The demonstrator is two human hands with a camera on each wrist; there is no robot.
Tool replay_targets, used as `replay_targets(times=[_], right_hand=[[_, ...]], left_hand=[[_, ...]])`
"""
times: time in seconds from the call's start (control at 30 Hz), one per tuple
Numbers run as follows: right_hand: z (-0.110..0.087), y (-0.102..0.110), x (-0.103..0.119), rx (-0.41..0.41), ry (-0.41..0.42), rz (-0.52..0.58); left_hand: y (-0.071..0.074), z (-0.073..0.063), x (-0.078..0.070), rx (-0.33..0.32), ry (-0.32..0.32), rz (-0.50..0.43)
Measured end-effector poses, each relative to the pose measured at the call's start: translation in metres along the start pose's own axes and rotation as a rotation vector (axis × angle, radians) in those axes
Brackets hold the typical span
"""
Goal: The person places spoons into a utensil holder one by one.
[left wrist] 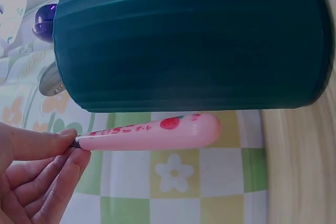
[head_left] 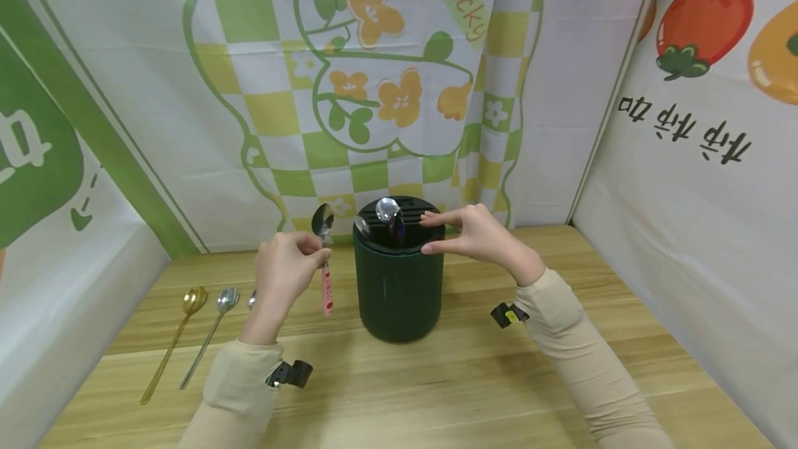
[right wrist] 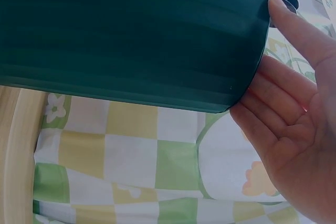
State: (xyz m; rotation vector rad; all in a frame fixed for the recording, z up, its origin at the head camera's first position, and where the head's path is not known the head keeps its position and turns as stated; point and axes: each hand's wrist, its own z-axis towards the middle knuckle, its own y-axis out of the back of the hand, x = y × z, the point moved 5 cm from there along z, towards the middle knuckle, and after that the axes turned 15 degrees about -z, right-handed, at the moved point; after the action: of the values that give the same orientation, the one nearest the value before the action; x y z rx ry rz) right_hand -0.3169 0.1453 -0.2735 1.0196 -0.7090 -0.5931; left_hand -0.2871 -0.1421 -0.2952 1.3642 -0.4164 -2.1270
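In the head view my left hand (head_left: 287, 265) pinches a spoon with a pink handle (head_left: 327, 289) between thumb and fingers. Its metal bowl (head_left: 323, 219) points up, and the strawberry-printed handle (left wrist: 157, 132) hangs down beside a dark green utensil holder (head_left: 399, 296). My right hand (head_left: 480, 234) rests at the holder's right rim, thumb towards the front and the rather straight fingers farther back. The right wrist view shows its fingertips (right wrist: 247, 100) against the rim. Inside the holder stand several spoons, including a silver one (head_left: 387, 209) and a purple one (head_left: 397, 227); their lower parts are hidden.
On the wooden table (head_left: 424, 393) to the left lie a gold spoon (head_left: 171, 345) and a silver spoon (head_left: 212, 331). Another silver piece (head_left: 252, 299) is mostly hidden behind my left hand. A printed cloth (head_left: 349, 179) hangs close behind the holder.
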Motion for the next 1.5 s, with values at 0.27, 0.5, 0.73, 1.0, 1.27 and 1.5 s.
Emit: replay_targets(times=[0.27, 0.5, 0.73, 1.0, 1.27, 1.5], right_hand=[[0.000, 0.000, 0.000, 0.004, -0.001, 0.000], [0.000, 0.000, 0.000, 0.007, -0.003, 0.002], [0.000, 0.000, 0.000, 0.000, 0.007, 0.008], [-0.001, 0.000, 0.000, -0.010, 0.008, 0.001], [-0.001, 0.000, 0.000, -0.014, 0.007, -0.004], [0.000, -0.001, -0.002, -0.020, 0.008, 0.010]], left_hand=[[0.001, 0.004, -0.017, -0.037, -0.101, -0.017], [0.004, 0.005, -0.028, -0.078, -0.149, -0.052], [0.006, 0.004, -0.036, -0.115, -0.181, -0.103], [0.010, 0.006, -0.046, -0.148, -0.216, -0.145], [0.014, 0.010, -0.053, -0.183, -0.246, -0.168], [0.016, 0.012, -0.058, -0.205, -0.273, -0.184]])
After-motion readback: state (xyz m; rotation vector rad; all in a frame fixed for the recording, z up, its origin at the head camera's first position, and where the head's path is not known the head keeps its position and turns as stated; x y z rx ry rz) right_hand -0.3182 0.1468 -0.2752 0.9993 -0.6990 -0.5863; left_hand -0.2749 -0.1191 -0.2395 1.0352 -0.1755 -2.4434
